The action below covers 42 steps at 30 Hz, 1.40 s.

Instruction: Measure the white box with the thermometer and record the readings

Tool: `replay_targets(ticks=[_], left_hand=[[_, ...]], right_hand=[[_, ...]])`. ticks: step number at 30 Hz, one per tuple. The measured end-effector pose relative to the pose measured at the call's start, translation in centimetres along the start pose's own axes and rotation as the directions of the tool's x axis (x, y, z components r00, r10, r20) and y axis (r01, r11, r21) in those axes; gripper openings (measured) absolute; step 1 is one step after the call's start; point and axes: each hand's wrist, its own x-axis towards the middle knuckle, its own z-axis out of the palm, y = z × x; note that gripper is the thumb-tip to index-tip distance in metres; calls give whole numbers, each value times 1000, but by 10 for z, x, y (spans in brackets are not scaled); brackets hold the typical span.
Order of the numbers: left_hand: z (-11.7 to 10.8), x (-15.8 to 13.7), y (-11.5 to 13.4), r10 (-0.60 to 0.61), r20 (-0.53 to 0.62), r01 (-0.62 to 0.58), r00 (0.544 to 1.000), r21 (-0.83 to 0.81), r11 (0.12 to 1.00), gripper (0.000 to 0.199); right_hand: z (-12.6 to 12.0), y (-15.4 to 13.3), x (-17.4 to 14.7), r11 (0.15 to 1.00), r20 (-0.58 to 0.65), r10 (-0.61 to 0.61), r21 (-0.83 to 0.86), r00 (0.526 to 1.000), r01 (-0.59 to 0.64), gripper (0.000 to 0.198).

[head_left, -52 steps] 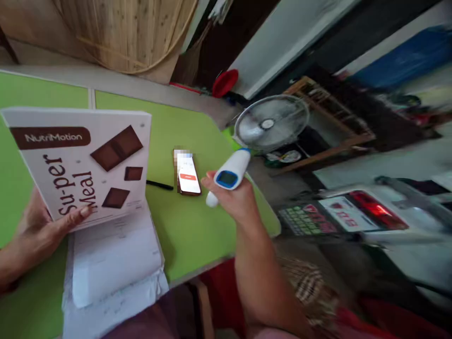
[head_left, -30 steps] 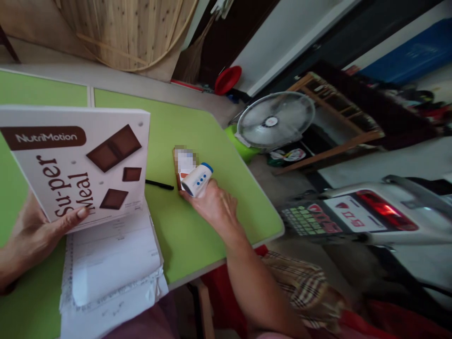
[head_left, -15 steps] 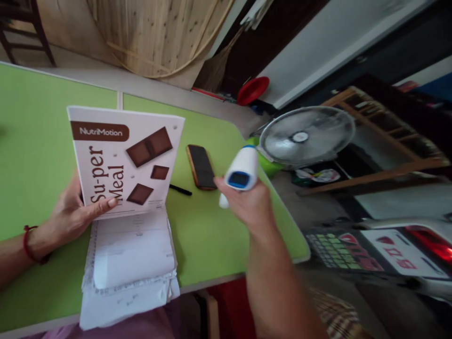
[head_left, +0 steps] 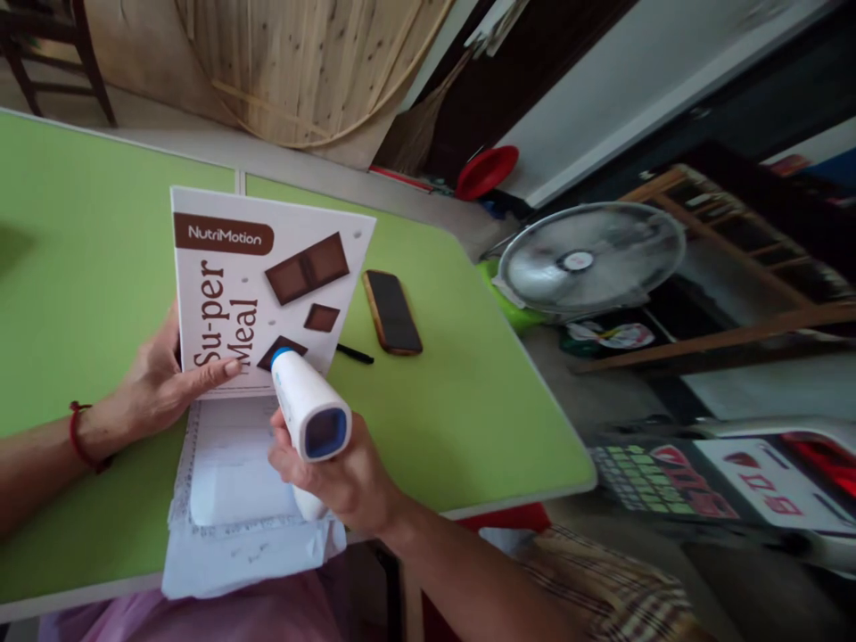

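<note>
My left hand (head_left: pixel 151 379) grips the lower left edge of a white box (head_left: pixel 227 294) printed "NutriMotion Su-per Meal", thumb on its front and the other fingers behind it. The box is held upright, leaning slightly. My right hand (head_left: pixel 341 477) is wrapped round the handle of a white and blue infrared thermometer (head_left: pixel 311 406). Its blue tip points at the lower part of the box front, and I cannot tell whether they touch. The thermometer's small screen faces me. Below the box lies a stack of written papers (head_left: pixel 234 481) at the table edge.
A phone (head_left: pixel 393 312) and a black pen (head_left: pixel 354 354) lie on the green table (head_left: pixel 468 419), right of the box. Beyond the table's right end stands a fan (head_left: pixel 592 259). A red stool or basin (head_left: pixel 487 173) is on the floor behind, and a chair (head_left: pixel 57 62) at far left.
My right hand has brought the thermometer left, from beside the phone to in front of the box. The box and my left hand appear slightly farther right in view.
</note>
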Motion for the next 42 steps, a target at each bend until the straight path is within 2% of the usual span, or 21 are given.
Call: replay_targets(ticks=[5, 9, 16, 21, 26, 29, 35, 42], left_hand=[[-1, 1, 0, -1, 5, 1, 1000, 12, 1000, 52], [-1, 2, 0, 3, 27, -2, 1000, -19, 1000, 54], [3, 3, 5, -18, 66, 29, 998, -162, 986, 62], [0, 2, 5, -30, 63, 35, 998, -84, 996, 62], [-3, 1, 4, -44, 33, 43, 998, 27, 999, 62], [-3, 2, 3, -30, 53, 29, 998, 17, 999, 58], [-2, 2, 4, -31, 43, 30, 999, 22, 999, 62], [-3, 2, 4, -12, 70, 10, 997, 28, 1000, 51]], right_hand=[[0, -2, 2, 999, -4, 30, 32, 1000, -29, 26], [-1, -12, 6, 997, 34, 57, -55, 998, -55, 24], [1, -1, 6, 996, 103, 88, -22, 991, -87, 21], [5, 1, 5, 994, 96, 110, 8, 989, -112, 16], [8, -4, 7, 994, 69, 105, 17, 992, -107, 23], [9, -4, 7, 995, 62, 98, 25, 993, -99, 25], [7, -1, 5, 991, 83, 125, 44, 989, -129, 18], [6, 1, 5, 987, 80, 142, 60, 987, -147, 16]])
